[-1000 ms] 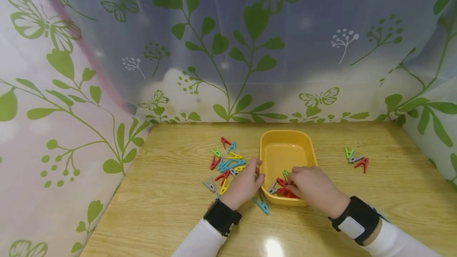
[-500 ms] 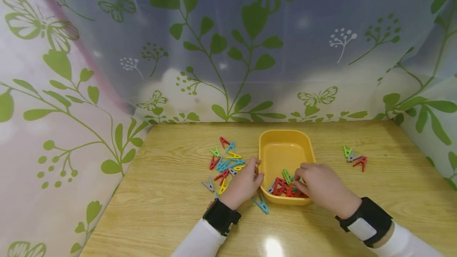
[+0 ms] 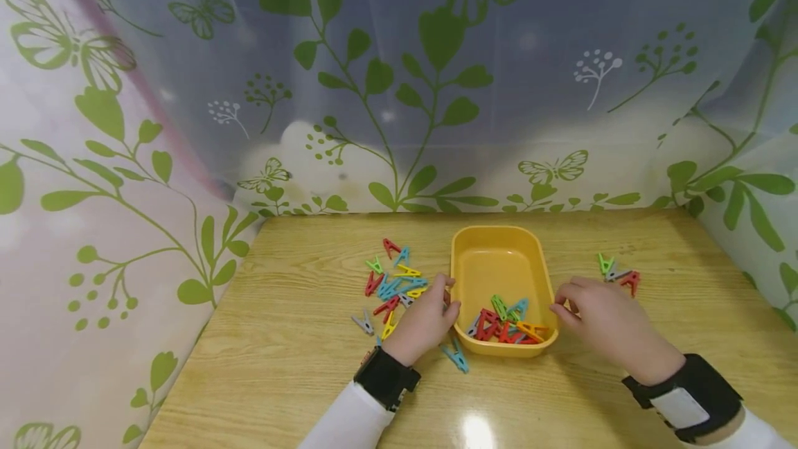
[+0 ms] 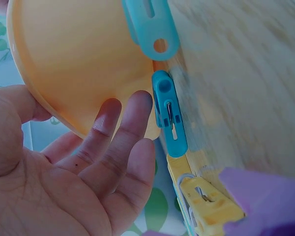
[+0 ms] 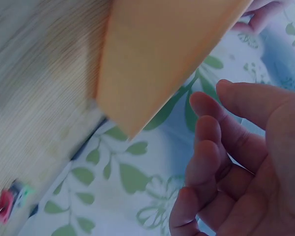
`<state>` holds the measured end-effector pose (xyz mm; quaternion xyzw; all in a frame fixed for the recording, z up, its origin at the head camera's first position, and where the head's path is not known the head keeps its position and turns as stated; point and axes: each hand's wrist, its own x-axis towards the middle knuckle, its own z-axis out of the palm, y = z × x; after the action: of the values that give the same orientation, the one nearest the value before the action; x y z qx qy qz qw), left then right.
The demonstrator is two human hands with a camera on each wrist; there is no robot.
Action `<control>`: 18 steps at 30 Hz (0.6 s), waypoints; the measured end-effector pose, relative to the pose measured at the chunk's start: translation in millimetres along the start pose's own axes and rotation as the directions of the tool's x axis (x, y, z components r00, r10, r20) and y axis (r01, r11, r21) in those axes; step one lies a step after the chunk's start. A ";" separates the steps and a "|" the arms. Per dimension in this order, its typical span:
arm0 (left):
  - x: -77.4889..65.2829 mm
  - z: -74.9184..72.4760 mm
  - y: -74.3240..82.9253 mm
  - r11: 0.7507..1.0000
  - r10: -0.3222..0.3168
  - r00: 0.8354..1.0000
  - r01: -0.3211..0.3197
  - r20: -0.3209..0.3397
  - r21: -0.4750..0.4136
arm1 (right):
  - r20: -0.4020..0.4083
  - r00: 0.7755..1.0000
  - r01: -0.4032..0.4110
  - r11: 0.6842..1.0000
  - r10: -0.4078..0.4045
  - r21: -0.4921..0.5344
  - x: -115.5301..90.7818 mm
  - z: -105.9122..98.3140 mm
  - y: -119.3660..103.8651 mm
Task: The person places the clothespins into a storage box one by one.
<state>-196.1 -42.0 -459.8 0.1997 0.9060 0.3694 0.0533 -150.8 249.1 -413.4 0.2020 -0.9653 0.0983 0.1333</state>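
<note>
Along the left wall of a yellow-orange plastic basin (image 3: 495,276), the left hand (image 3: 420,321) rests relaxed, slightly bent fingers against the outside, while just beside the right wall the empty right hand (image 3: 607,324) hangs with its fingers loosely bent. Red, green, blue, grey and orange clothespins (image 3: 499,307) lie heaped in the basin's near end; scattered clothespins (image 3: 389,289) cover the wooden table (image 3: 293,303) to its left, and three more clothespins (image 3: 616,274) lie well to its right.
</note>
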 end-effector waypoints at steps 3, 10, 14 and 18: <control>1.3 0.9 -2.1 1.000 0.002 1.000 -0.002 -0.002 0.003 | 0.000 1.000 -0.023 1.000 0.023 -0.019 -6.8 -2.6 11.4; 2.4 1.9 -2.0 1.000 -0.008 1.000 0.008 0.004 0.005 | 0.010 0.993 -0.120 0.992 0.120 -0.034 -27.8 -7.7 36.0; 1.9 2.6 -1.6 1.000 -0.005 1.000 0.005 0.003 0.000 | 0.062 0.981 -0.180 0.983 0.182 -0.033 -40.1 -8.6 49.7; 2.1 3.1 -2.1 1.000 0.002 1.000 -0.002 -0.001 0.004 | 0.117 0.965 -0.231 0.973 0.233 -0.027 -54.1 -8.5 59.8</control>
<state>-197.9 -40.6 -463.4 0.2004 0.9065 0.3679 0.0520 -126.0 324.6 -429.6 0.0923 -0.9891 0.0949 0.0644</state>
